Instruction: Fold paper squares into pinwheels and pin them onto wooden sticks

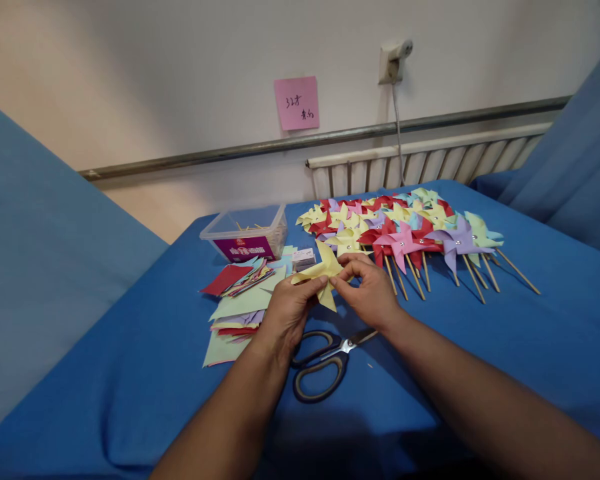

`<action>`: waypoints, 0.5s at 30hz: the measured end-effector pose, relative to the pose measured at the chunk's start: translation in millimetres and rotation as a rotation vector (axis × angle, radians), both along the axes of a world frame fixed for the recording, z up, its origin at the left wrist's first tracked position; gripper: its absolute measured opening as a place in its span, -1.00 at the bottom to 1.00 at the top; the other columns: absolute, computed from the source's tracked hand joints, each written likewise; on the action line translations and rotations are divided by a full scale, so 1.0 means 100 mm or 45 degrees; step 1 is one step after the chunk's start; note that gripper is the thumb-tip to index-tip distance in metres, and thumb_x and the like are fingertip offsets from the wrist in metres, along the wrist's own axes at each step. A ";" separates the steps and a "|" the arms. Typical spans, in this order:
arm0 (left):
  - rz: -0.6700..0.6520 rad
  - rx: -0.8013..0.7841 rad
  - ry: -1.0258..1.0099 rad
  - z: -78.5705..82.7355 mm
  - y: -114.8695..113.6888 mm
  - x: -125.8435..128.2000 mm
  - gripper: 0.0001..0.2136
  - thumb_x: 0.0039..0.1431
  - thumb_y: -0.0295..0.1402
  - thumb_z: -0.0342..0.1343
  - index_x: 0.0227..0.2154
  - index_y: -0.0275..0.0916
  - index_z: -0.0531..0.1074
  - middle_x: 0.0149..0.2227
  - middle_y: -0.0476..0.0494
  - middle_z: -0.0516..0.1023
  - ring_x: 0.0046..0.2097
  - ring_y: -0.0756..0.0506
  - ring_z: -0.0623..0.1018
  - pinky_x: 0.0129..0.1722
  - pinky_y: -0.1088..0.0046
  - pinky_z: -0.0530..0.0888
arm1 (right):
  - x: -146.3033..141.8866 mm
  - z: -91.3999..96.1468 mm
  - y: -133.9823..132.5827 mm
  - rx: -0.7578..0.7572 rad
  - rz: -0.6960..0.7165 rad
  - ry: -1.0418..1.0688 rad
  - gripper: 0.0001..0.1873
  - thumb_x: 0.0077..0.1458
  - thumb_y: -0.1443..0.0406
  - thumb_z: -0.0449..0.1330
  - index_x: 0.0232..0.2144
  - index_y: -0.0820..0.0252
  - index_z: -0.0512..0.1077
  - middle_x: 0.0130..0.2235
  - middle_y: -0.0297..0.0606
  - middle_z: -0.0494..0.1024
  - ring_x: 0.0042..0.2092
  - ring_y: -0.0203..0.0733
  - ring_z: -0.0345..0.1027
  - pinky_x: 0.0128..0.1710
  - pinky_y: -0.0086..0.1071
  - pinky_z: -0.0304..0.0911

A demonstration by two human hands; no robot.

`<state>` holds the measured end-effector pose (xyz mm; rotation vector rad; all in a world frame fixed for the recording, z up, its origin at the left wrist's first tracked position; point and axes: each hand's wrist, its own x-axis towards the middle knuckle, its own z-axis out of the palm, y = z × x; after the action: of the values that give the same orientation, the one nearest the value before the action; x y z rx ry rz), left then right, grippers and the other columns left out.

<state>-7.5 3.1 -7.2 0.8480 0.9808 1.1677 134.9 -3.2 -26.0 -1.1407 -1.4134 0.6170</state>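
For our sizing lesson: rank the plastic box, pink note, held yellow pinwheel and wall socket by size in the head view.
Largest: plastic box
Pink note, held yellow pinwheel: unsure, pinwheel partly hidden
Smallest: wall socket

Behind the blue-covered desk (pixel 145 353), a pale wall (pixel 195 73), warmly lit at the left, greyer toward the right. Across it, a metal pipe (pixel 220 153); below, a ribbed white radiator (pixel 455 159). Higher up, a pink handwritten note (pixel 297 103) and a wall socket (pixel 387 63) with a cord (pixel 398 127) hanging down. Blue fabric (pixel 40 220) on the left, folded blue drapery (pixel 575 150) on the right.
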 end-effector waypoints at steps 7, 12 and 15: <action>-0.012 0.014 -0.001 0.00 -0.01 0.00 -0.67 -0.26 -0.40 0.44 -0.35 -0.35 0.57 -0.42 -0.12 0.58 -0.43 -0.04 0.50 -0.32 0.40 0.40 | 0.01 -0.02 0.02 0.009 0.008 -0.015 -0.81 -0.02 0.26 0.26 -0.61 0.13 0.39 -0.15 -0.17 0.53 -0.06 -0.06 0.44 -0.01 -0.16 0.27; -0.020 0.005 -0.004 0.01 -0.01 0.00 -0.68 -0.27 -0.41 0.44 -0.36 -0.35 0.57 -0.41 -0.14 0.58 -0.41 -0.06 0.50 -0.33 0.41 0.41 | 0.01 -0.02 0.01 0.006 -0.003 -0.035 -0.81 -0.01 0.26 0.26 -0.60 0.12 0.39 -0.14 -0.19 0.53 -0.05 -0.08 0.44 -0.01 -0.16 0.28; 0.005 0.002 0.029 0.00 0.00 -0.01 -0.70 -0.26 -0.40 0.43 -0.39 -0.35 0.56 -0.44 -0.13 0.57 -0.44 -0.05 0.49 -0.36 0.41 0.40 | 0.00 -0.01 0.01 0.019 -0.002 -0.035 -0.81 -0.01 0.26 0.26 -0.60 0.12 0.39 -0.15 -0.19 0.53 -0.05 -0.07 0.44 0.00 -0.16 0.28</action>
<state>-8.2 2.7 -7.0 0.8625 1.0009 1.1643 135.2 -2.6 -27.4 -1.1421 -1.4385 0.5909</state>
